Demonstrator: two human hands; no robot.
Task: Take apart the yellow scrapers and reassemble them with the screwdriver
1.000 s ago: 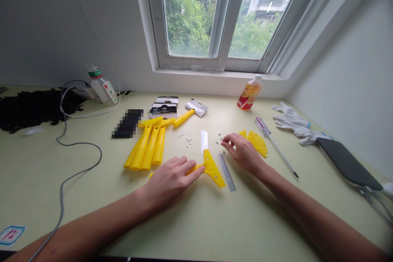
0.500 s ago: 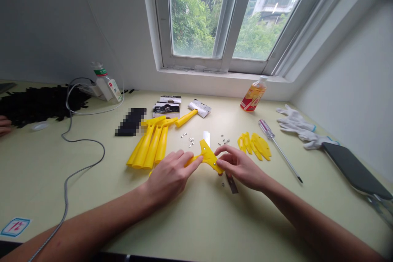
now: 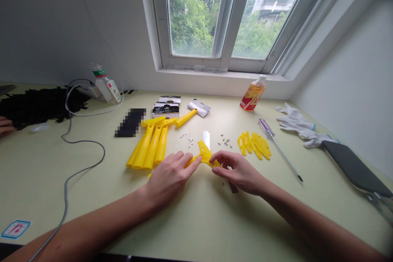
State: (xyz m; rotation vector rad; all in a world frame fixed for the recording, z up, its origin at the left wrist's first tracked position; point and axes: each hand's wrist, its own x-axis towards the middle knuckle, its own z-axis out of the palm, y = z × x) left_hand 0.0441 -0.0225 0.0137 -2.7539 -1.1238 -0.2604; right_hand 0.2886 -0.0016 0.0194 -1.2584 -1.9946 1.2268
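Note:
My left hand (image 3: 170, 173) is wrapped around the handle of a yellow plastic scraper (image 3: 203, 154), its index finger stretched along the neck. Thumb and forefinger of my right hand (image 3: 238, 169) pinch the right corner of the scraper's wide head, where a small metal fastener shows. Partly under my right hand lies a dark metal blade (image 3: 233, 187), with a small nut (image 3: 223, 184) beside it. Just behind the scraper are bright blades (image 3: 206, 139), loose screws (image 3: 226, 142) and several white-looking nuts (image 3: 190, 140).
Several yellow scraper handles (image 3: 150, 147) lie left; flat yellow plates (image 3: 259, 146) lie right. Further right are a screwdriver (image 3: 278, 145), white gloves (image 3: 296, 125) and a phone (image 3: 356, 168). A drink bottle (image 3: 252, 94) stands behind. A cable (image 3: 66, 188) crosses the left side. Another person's hand (image 3: 5, 126) shows far left.
My right hand has shifted slightly left and its fingers now cover more of the scraper's right corner. The scraper head has moved a little left; my left hand keeps its hold.

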